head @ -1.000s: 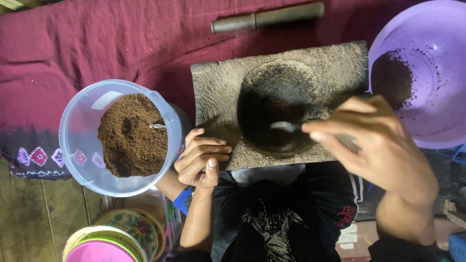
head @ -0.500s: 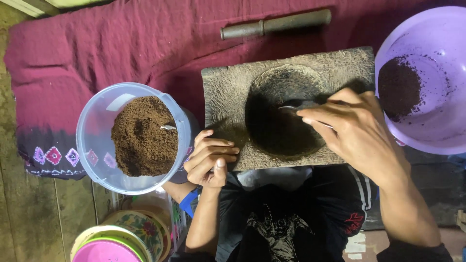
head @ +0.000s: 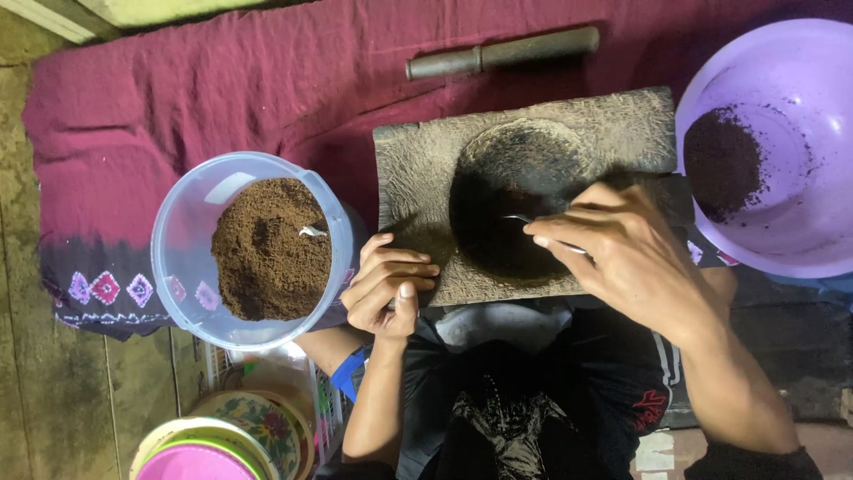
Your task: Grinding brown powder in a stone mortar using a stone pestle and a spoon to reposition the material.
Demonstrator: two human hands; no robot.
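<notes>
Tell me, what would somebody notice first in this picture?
Probably the stone slab in the middle, with its dark round hollow, where the right hand holds a spoon. On the left sits a clear tub of brown powder, and on the right a purple bowl with a darker heap.

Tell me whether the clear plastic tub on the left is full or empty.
Partly full. The clear tub stands open, no lid on it, with a mound of brown powder against one side; bare bottom shows on the other.
</notes>
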